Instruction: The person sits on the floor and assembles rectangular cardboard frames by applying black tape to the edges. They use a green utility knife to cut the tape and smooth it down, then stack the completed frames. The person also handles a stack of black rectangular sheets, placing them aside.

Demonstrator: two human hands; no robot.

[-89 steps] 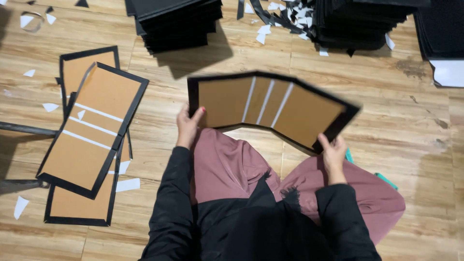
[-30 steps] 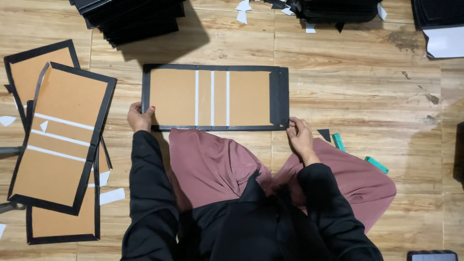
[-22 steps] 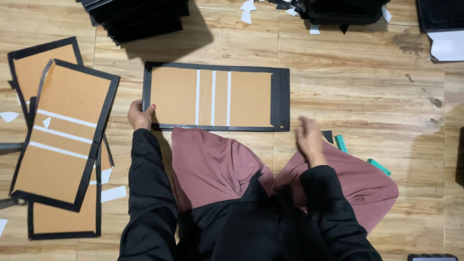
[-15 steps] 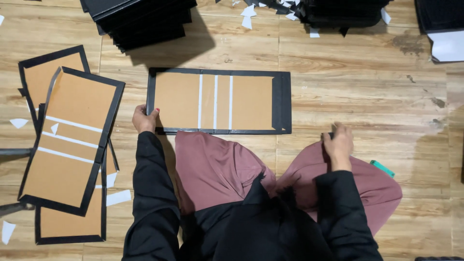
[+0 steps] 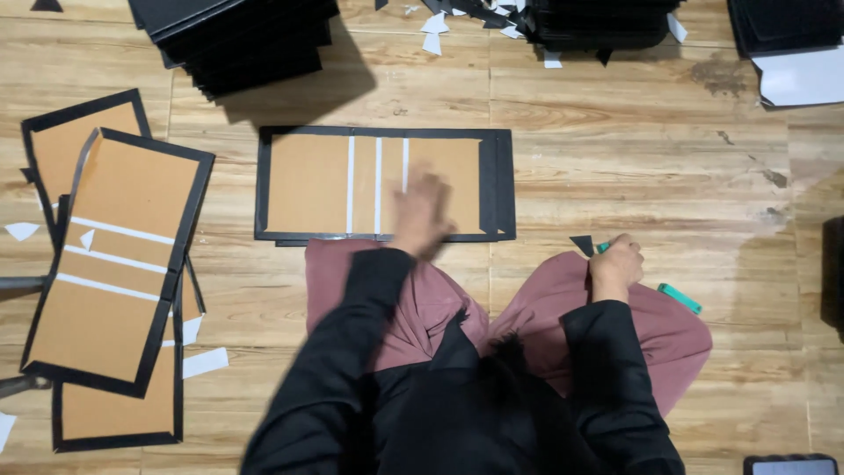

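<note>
A: Far out to the left of the left hand (image 5: 422,211)?
B: Stack of brown cardboard panels with black borders (image 5: 110,264), top one tilted, white strips across it. White paper scraps (image 5: 204,361) just beside the stack's lower right edge. Wooden floor (image 5: 615,167) underneath all.

A: Above and to the left of that hand?
B: Pile of black sheets (image 5: 242,40), well apart from it, casting a shadow toward the panel.

A: Under the left hand itself?
B: Flat brown cover panel (image 5: 316,183), black-bordered, three white strips down the middle. Lying on the floor just ahead of the knees. Palm down on its right half, fingers spread and blurred; pressing rather than gripping.

A: To the right of that, at the right hand (image 5: 615,262)?
B: Fist curled on the right knee, closed on a green-handled tool (image 5: 679,297). Handle sticking out to the lower right of the fist. Small black triangular scrap (image 5: 582,244) just to the left of the knuckles.

A: Far above the right hand?
B: Second pile of black sheets (image 5: 598,22), white and black offcuts around it. White sheet (image 5: 804,84) at the upper right.
</note>
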